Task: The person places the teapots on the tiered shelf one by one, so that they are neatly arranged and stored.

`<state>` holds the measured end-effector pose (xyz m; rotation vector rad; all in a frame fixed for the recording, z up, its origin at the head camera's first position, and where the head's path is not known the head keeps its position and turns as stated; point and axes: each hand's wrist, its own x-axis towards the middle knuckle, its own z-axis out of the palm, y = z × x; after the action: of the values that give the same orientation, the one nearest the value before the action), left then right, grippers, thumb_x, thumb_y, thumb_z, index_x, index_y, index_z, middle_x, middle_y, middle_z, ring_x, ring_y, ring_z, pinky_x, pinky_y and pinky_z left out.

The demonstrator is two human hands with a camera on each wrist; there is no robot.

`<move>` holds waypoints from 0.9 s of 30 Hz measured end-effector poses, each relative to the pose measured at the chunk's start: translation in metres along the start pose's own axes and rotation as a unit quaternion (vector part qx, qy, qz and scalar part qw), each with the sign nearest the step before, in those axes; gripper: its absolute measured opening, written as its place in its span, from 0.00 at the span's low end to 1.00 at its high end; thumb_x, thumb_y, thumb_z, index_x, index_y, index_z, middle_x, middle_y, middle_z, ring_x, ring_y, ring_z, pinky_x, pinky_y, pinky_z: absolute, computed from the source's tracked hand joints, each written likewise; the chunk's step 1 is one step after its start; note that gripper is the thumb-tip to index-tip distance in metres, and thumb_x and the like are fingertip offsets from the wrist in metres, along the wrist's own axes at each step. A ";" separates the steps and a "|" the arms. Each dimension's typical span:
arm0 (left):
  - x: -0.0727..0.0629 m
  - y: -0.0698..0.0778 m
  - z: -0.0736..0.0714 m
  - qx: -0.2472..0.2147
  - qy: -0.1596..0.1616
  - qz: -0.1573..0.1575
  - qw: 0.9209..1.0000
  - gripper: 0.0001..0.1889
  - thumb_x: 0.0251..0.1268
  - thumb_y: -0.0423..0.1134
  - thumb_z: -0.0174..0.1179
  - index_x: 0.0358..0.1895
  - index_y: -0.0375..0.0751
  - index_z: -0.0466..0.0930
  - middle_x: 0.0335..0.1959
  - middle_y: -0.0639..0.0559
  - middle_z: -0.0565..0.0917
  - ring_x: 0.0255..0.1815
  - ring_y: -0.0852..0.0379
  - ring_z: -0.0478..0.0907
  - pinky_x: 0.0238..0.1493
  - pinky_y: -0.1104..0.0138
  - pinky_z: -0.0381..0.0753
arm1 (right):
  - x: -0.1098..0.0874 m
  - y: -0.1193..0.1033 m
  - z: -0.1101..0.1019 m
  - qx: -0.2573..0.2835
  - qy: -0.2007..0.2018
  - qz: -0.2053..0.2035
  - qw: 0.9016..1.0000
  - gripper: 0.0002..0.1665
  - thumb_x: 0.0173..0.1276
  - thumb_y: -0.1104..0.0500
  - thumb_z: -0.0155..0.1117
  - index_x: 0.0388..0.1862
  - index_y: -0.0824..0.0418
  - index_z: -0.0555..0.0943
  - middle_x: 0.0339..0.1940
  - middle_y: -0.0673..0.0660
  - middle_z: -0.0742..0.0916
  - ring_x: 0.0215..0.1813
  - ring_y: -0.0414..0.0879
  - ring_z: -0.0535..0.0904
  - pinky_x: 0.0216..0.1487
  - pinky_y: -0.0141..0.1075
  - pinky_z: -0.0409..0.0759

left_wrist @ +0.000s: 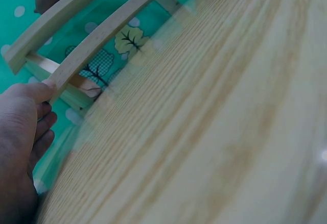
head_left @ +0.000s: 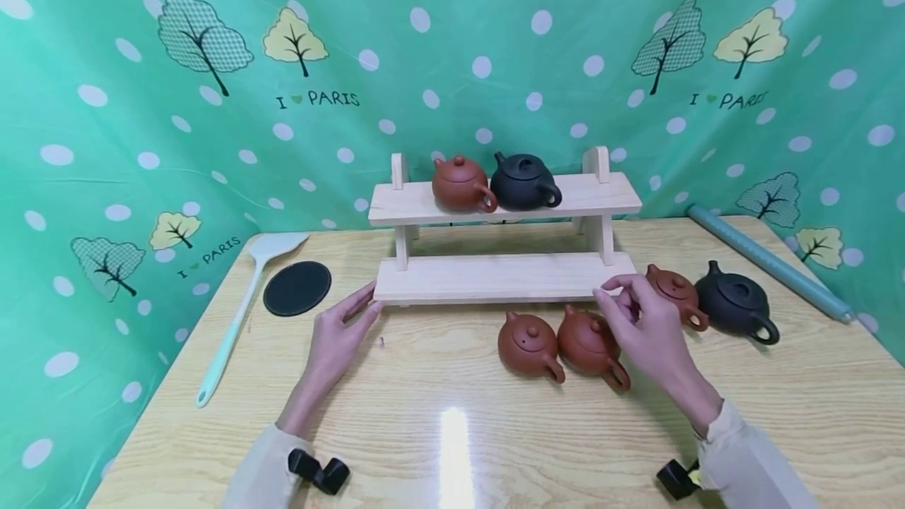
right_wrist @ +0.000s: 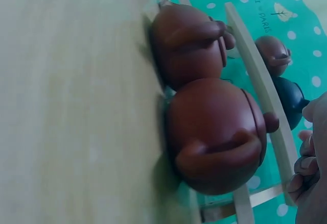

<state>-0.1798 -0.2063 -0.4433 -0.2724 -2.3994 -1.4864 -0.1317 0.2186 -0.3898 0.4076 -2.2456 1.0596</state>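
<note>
A two-tier wooden shelf (head_left: 488, 280) stands at the back of the table. My left hand (head_left: 341, 338) holds the left end of its lower board, thumb at the front corner. At the right end of the same board, my right hand (head_left: 649, 330) grips it with curled fingers. The upper board carries a reddish-brown teapot (head_left: 456, 188) and a black teapot (head_left: 522, 185). Two more reddish-brown teapots, one at left (head_left: 525, 346) and one nearer my right hand (head_left: 584, 342), sit side by side before the shelf.
Right of my right hand are another reddish-brown teapot (head_left: 672, 291) and a black teapot (head_left: 732, 306). A blue-green roll (head_left: 771, 264) lies along the back right edge. At the left are a pale turner (head_left: 239, 322) and a black round mat (head_left: 297, 289). Patterned green cloth (head_left: 481, 38) hangs behind.
</note>
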 end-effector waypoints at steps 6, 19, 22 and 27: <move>0.000 0.000 0.000 0.002 0.000 0.003 1.000 0.22 0.72 0.40 0.68 0.65 0.37 0.82 0.59 0.44 0.85 0.60 0.48 0.83 0.59 0.82 0.71 | -0.016 0.001 -0.006 -0.006 0.002 0.014 1.000 0.11 0.65 0.74 0.71 0.43 0.65 0.82 0.21 0.46 0.71 0.22 0.36 0.64 0.22 0.28 0.60; 0.000 0.001 -0.001 -0.006 -0.007 -0.019 1.000 0.23 0.73 0.41 0.68 0.67 0.36 0.80 0.60 0.44 0.84 0.63 0.47 0.81 0.59 0.81 0.72 | -0.040 0.003 -0.016 0.010 -0.009 0.028 1.000 0.13 0.63 0.77 0.69 0.42 0.66 0.81 0.20 0.45 0.70 0.20 0.36 0.64 0.20 0.33 0.61; 0.000 0.000 -0.001 -0.006 -0.007 -0.021 1.000 0.23 0.73 0.41 0.68 0.67 0.36 0.80 0.60 0.44 0.84 0.63 0.48 0.80 0.59 0.81 0.72 | -0.045 0.002 -0.017 0.007 -0.014 0.045 0.999 0.12 0.64 0.76 0.69 0.42 0.65 0.80 0.20 0.45 0.70 0.20 0.36 0.64 0.20 0.33 0.61; 0.000 0.000 0.000 -0.006 -0.007 -0.017 1.000 0.23 0.72 0.40 0.68 0.66 0.36 0.81 0.60 0.43 0.84 0.63 0.48 0.81 0.59 0.81 0.72 | -0.050 0.000 -0.020 0.003 -0.020 0.065 0.998 0.11 0.66 0.75 0.69 0.43 0.64 0.80 0.20 0.46 0.71 0.20 0.36 0.65 0.21 0.32 0.63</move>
<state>-0.1800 -0.2066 -0.4434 -0.2474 -2.4171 -1.5189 -0.0854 0.2348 -0.4124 0.2912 -2.3305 1.1329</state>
